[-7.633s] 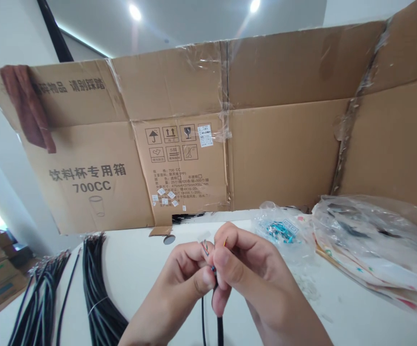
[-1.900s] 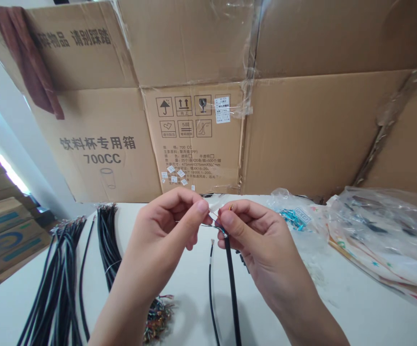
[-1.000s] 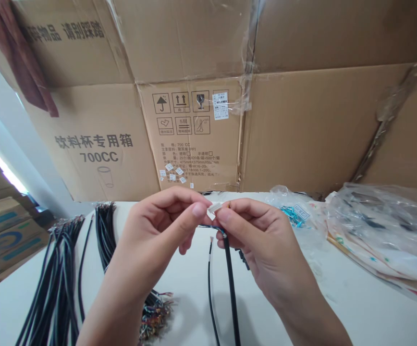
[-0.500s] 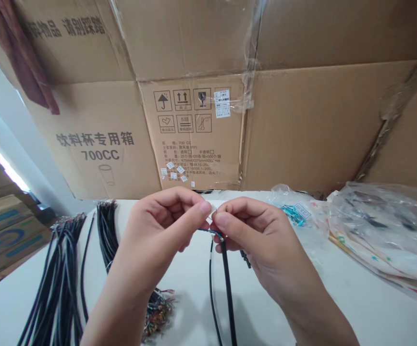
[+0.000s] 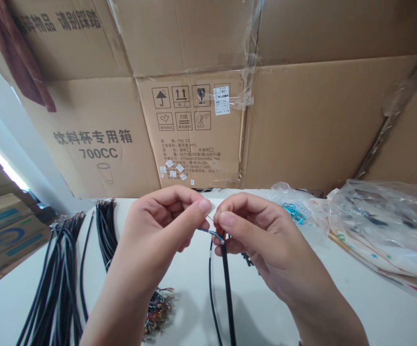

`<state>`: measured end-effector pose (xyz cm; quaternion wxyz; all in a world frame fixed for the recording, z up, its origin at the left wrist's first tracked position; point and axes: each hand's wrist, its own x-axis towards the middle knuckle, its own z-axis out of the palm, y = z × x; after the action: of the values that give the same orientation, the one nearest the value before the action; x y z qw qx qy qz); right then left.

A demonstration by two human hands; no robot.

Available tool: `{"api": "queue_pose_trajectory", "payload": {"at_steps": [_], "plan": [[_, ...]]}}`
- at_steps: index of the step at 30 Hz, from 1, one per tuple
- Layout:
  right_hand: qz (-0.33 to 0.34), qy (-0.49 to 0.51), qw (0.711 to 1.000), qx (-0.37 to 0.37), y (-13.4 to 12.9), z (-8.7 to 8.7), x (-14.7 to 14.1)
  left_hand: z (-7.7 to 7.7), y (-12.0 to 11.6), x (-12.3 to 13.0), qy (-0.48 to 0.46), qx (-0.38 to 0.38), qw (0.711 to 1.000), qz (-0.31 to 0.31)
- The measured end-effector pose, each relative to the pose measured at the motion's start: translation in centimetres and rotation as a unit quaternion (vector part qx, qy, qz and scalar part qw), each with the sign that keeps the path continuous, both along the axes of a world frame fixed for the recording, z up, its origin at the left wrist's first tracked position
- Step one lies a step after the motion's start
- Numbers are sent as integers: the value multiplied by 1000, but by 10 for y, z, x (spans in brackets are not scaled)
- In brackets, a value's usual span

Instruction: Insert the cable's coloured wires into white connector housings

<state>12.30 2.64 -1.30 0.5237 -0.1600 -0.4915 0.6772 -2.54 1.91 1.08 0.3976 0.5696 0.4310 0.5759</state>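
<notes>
Between my fingertips, a small white plastic connector (image 5: 212, 208) is partly hidden by my left hand (image 5: 157, 233), which pinches it. My right hand (image 5: 261, 247) pinches the stripped end of a black sheathed cable (image 5: 226, 288), which hangs down to the white table. A thin blue wire (image 5: 209, 232) runs from that cable end towards the connector. Close below my hands, a thinner black cable (image 5: 211, 288) lies on the table. The exact point where the wires meet the connector is hidden by my fingers.
Two bundles of black cables (image 5: 57, 283) lie at the table's left, with a tangle of coloured wire ends (image 5: 158, 307) near them. To the right are a plastic bag of teal parts (image 5: 294, 214) and a larger plastic bag (image 5: 381, 226). A cardboard sheet (image 5: 194, 129) stands behind.
The connector, plainly visible a second ago, is now mostly behind my fingertips. My right hand has risen slightly, and the view has shifted a little.
</notes>
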Motion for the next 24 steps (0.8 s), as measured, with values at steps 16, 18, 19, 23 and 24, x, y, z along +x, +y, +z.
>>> {"api": "queue_pose_trajectory", "payload": {"at_steps": [16,18,19,23,24], "plan": [[112,0,994,-12,2,1,13,-3,1,1,-6,11,997,-73],[118,4,993,-15,2,1,13,-2,1,1,-7,4,997,-81],[120,9,993,-17,2,1,13,-2,1,2,-6,0,996,-85],[123,17,992,-20,3,1,13,-2,1,3,12,-9,996,-84],[124,14,992,-21,4,1,13,-3,1,4,16,-9,996,-82]]}}
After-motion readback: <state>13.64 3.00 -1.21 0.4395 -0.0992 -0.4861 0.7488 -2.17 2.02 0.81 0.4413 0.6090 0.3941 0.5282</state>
